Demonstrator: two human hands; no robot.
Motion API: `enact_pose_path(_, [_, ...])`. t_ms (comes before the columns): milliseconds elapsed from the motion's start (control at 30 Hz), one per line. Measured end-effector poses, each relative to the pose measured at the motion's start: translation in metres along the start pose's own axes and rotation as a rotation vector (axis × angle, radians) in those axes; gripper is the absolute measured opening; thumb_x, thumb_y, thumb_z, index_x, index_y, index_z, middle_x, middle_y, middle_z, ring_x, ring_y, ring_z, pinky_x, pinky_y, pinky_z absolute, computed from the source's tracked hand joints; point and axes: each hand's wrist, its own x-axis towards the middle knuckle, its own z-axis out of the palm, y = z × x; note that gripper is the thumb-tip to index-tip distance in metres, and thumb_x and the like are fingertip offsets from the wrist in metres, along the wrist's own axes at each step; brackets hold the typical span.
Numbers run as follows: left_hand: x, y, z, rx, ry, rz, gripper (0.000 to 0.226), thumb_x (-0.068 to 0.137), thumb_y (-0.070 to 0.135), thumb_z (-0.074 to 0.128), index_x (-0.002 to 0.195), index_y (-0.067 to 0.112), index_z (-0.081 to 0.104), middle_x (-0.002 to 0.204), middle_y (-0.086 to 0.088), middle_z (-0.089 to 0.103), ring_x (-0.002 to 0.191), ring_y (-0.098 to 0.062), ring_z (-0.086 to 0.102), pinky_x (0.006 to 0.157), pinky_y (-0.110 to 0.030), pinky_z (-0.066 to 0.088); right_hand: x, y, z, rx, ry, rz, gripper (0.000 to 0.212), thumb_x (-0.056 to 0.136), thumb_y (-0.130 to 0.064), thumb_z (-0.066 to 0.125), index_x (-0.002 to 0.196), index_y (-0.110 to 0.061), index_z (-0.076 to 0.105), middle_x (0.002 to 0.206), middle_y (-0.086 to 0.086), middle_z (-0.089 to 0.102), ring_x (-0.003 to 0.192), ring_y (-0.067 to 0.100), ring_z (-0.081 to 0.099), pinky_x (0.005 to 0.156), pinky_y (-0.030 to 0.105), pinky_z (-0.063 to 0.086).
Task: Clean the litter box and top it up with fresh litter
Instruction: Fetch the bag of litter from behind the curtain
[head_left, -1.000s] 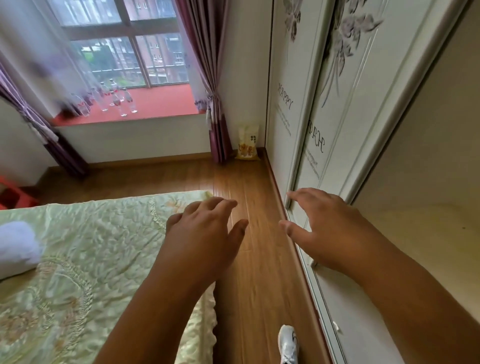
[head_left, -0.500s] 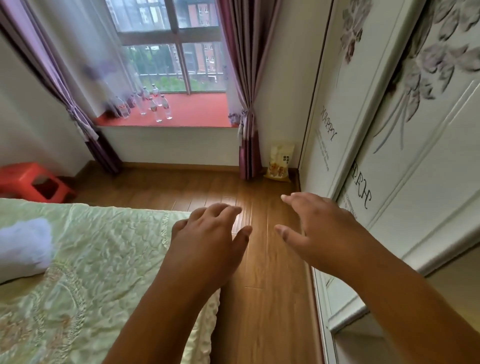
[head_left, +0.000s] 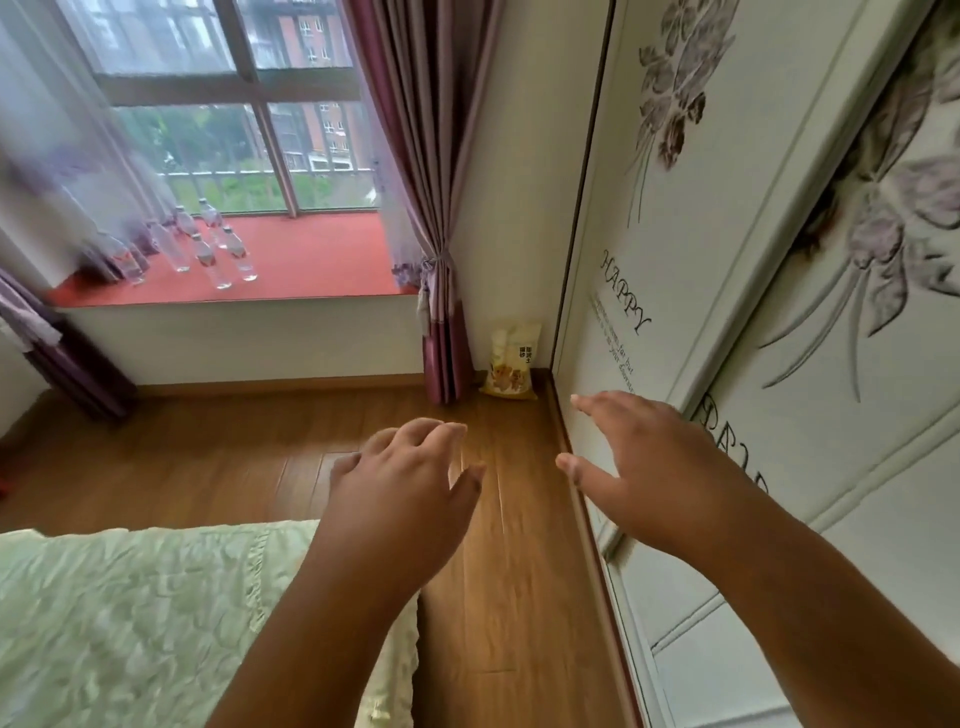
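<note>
Bag (head_left: 511, 361) of litter stands in the far corner, between curtain (head_left: 431, 218) and wardrobe (head_left: 727, 260), well apart from both hands. Left hand (head_left: 402, 493) and right hand (head_left: 644, 473) hover empty, fingers loosely spread. No litter box is visible. A careless grab could tip or split the bag, spilling grains across the floor (head_left: 249, 447).
</note>
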Motion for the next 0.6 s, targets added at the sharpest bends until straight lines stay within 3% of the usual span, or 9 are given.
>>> enact_pose_path(300, [0.138,-0.015,-0.017,0.002,-0.037,0.049,0.054,0.102,0.065,0.027,0.153,0.047,0.029,0.159,0.023,0.032,0.15,-0.009,0.025,0.119,-0.041,0.023,0.123,0.014,-0.009,0.036,0.008,0.087,0.067,0.099,-0.059,0.044,0.157,-0.034,0.023,0.162,-0.012,0.03,0.147,0.014,0.03,0.116,0.039,0.032])
enact_pose_path(600, [0.27,0.005,-0.018,0.049,-0.018,-0.019,0.051,0.102,0.061,0.026,0.151,0.046,0.032,0.158,0.021,0.035,0.147,-0.012,0.029,0.116,-0.04,0.026,0.274,0.064,-0.035,0.056,0.006,0.007,0.066,0.098,-0.059,0.046,0.156,-0.034,0.027,0.16,-0.011,0.034,0.145,0.017,0.033,0.113,0.042,0.034])
